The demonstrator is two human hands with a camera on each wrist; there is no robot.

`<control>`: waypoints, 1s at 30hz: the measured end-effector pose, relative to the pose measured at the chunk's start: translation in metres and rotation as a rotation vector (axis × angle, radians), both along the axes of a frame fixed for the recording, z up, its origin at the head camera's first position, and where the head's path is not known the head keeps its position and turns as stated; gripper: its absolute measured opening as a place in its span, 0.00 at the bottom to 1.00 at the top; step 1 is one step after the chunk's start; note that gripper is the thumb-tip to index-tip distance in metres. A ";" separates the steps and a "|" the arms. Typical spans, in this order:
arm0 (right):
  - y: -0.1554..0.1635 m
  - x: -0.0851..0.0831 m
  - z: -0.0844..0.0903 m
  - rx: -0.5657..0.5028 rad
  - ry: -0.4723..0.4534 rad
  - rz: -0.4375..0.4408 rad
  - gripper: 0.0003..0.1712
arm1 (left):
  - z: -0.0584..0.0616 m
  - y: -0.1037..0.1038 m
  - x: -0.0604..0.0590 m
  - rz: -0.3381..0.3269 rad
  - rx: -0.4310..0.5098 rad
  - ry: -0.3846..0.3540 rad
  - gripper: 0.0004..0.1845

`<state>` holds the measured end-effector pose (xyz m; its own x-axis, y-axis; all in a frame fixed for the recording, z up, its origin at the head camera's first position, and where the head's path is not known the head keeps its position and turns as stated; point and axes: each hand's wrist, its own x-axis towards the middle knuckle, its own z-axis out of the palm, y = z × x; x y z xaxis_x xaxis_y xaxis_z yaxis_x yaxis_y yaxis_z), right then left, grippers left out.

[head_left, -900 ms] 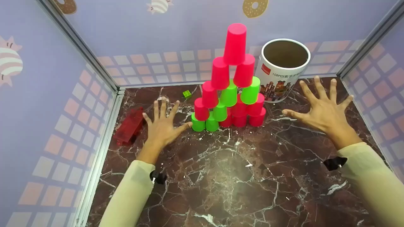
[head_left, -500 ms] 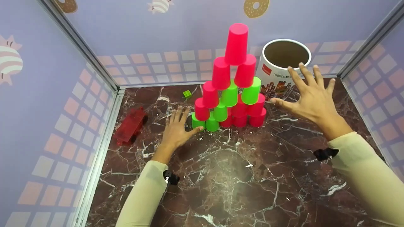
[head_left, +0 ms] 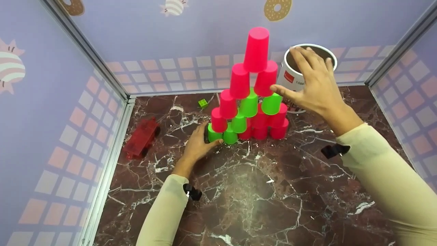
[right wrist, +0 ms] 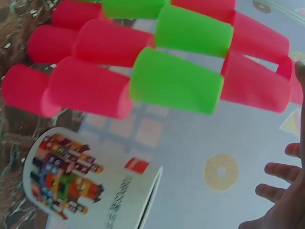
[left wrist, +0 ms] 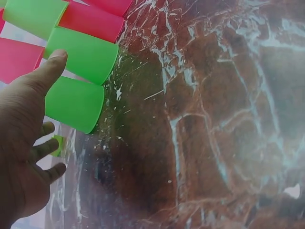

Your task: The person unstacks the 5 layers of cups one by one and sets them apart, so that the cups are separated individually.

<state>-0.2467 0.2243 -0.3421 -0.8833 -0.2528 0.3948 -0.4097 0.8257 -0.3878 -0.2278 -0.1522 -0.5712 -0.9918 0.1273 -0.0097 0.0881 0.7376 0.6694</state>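
A pyramid of upside-down pink-red and green plastic cups stands on the marbled tabletop, with one pink-red cup (head_left: 257,49) at its peak. My left hand (head_left: 198,143) is at the lower left corner, its thumb in front of the bottom green cup (head_left: 214,134) and its fingers beside it. In the left wrist view those fingers are loosely spread, and the thumb overlaps a green cup (left wrist: 86,55). My right hand (head_left: 317,87) is raised at the pyramid's upper right, fingers extended, thumb tip close to a second-tier pink-red cup (head_left: 266,79). Neither hand grips anything.
A white printed bucket (head_left: 287,83) stands behind my right hand, against the back wall. To the left lies a translucent red plastic piece (head_left: 140,138). A small green toy brick (head_left: 202,103) sits near the back edge. Patterned panels (head_left: 191,41) enclose the table.
My left hand has moved right to the bottom green cup. My right hand has moved left and upward, toward the upper tiers. The cups stay stacked.
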 end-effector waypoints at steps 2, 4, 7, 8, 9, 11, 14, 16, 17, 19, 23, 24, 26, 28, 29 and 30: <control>-0.010 -0.003 0.008 -0.040 -0.017 0.019 0.63 | -0.002 0.001 0.000 -0.001 0.030 0.014 0.55; -0.021 -0.006 0.016 -0.082 -0.032 0.035 0.62 | -0.005 0.002 0.000 -0.006 0.062 0.029 0.53; -0.037 -0.011 0.027 -0.138 -0.014 0.064 0.60 | -0.008 0.004 0.000 -0.012 0.092 0.040 0.51; -0.042 -0.012 0.030 -0.153 0.004 0.074 0.59 | -0.009 0.004 0.000 -0.014 0.102 0.045 0.50; -0.047 -0.014 0.032 -0.166 0.023 0.085 0.58 | -0.010 0.004 -0.001 -0.017 0.115 0.050 0.49; -0.054 -0.018 0.037 -0.189 0.059 0.098 0.56 | -0.011 0.004 -0.001 -0.020 0.125 0.064 0.49; -0.062 -0.024 0.041 -0.233 0.076 0.104 0.54 | -0.012 0.003 -0.002 -0.022 0.137 0.100 0.46; -0.066 -0.027 0.043 -0.257 0.071 0.100 0.53 | -0.022 -0.001 -0.007 -0.025 0.134 0.131 0.44; -0.068 -0.027 0.044 -0.269 0.064 0.099 0.52 | -0.023 -0.001 -0.007 -0.020 0.128 0.136 0.42; -0.070 -0.028 0.044 -0.282 0.055 0.098 0.51 | -0.025 -0.002 -0.007 -0.013 0.110 0.142 0.39; -0.073 -0.029 0.045 -0.287 0.064 0.109 0.50 | -0.017 0.002 -0.005 -0.002 0.081 0.130 0.34; -0.074 -0.029 0.046 -0.286 0.068 0.112 0.49 | -0.026 -0.002 -0.009 -0.012 0.088 0.147 0.34; -0.075 -0.030 0.046 -0.287 0.076 0.117 0.48 | -0.026 -0.002 -0.009 -0.020 0.091 0.153 0.33; -0.076 -0.030 0.046 -0.292 0.078 0.117 0.46 | -0.030 -0.004 -0.010 -0.027 0.103 0.166 0.33; -0.077 -0.030 0.047 -0.295 0.078 0.117 0.45 | -0.030 -0.004 -0.009 -0.034 0.100 0.175 0.33; -0.077 -0.030 0.047 -0.300 0.078 0.117 0.45 | -0.036 -0.005 -0.012 -0.031 0.096 0.178 0.33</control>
<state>-0.2769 0.1475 -0.2954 -0.8190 -0.2133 0.5327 -0.5335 0.6251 -0.5699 -0.2393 -0.1577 -0.6072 -0.9723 0.1499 0.1794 0.2334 0.6659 0.7086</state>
